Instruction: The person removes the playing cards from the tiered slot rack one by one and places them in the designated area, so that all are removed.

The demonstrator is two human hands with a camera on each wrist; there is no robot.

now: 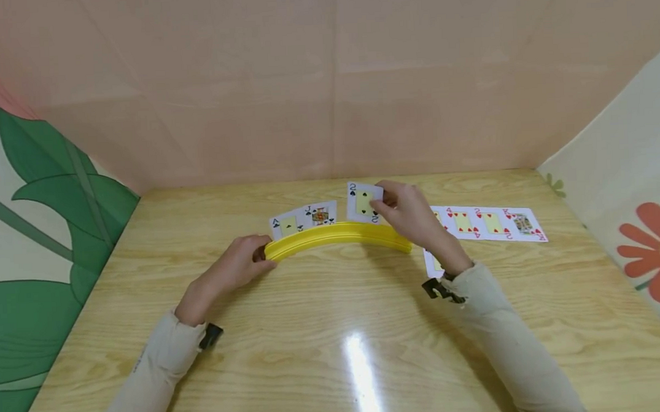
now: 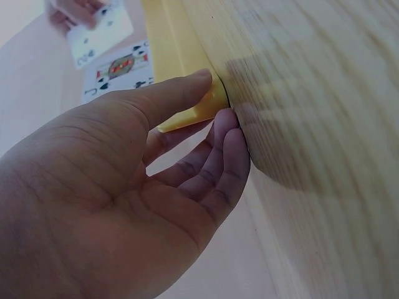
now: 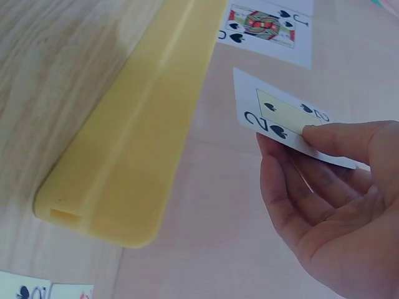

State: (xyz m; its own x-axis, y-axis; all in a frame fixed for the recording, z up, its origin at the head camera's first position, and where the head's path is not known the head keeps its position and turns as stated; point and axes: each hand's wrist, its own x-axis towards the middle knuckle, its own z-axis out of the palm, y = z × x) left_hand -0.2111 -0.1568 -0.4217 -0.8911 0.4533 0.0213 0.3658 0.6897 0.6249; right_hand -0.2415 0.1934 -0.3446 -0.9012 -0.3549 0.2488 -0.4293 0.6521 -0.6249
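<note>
With our left hand we pinch the curved yellow plastic holder at its nine-o'clock end while, farther off toward one o'clock, our right hand pinches the white rectangular two-of-spades card, seemingly being loaded and needing lowering into place.

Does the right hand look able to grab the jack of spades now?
Probably not: the right hand pinches the two of spades, though the way to the jack of spades otherwise looks clear.
</note>
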